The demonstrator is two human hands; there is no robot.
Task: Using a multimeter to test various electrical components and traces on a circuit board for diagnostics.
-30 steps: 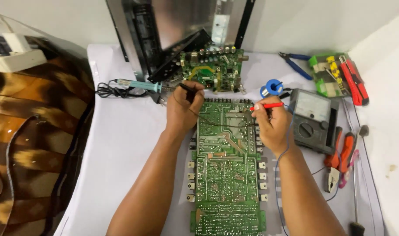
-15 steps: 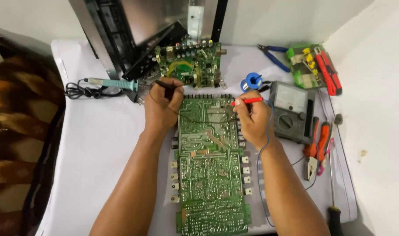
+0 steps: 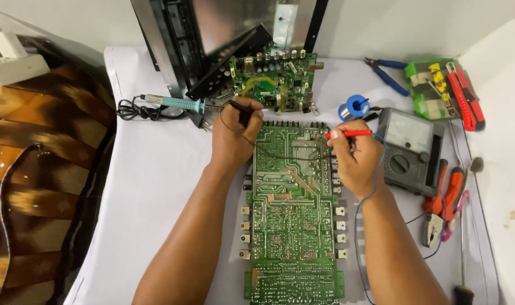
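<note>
A long green circuit board [image 3: 291, 214] lies solder side up on the white table between my arms. My left hand [image 3: 233, 138] grips a black test probe [image 3: 240, 111] at the board's upper left corner. My right hand [image 3: 356, 158] holds a red test probe [image 3: 350, 134], its tip touching the board's upper right edge. A thin black lead runs across the board's top between my hands. The grey analog multimeter [image 3: 410, 149] sits just right of my right hand.
A smaller green board [image 3: 274, 82] lies behind, against a dark metal chassis [image 3: 212, 45]. A teal soldering iron [image 3: 175, 103] rests at the left. A blue solder spool [image 3: 356, 105], blue pliers [image 3: 384, 70], green tool case [image 3: 441, 87], orange pliers [image 3: 443, 203] stand at the right.
The view has shifted slightly, so everything sits a little differently in frame. Both hands keep their probes at the board's top edge with hardly any movement.
</note>
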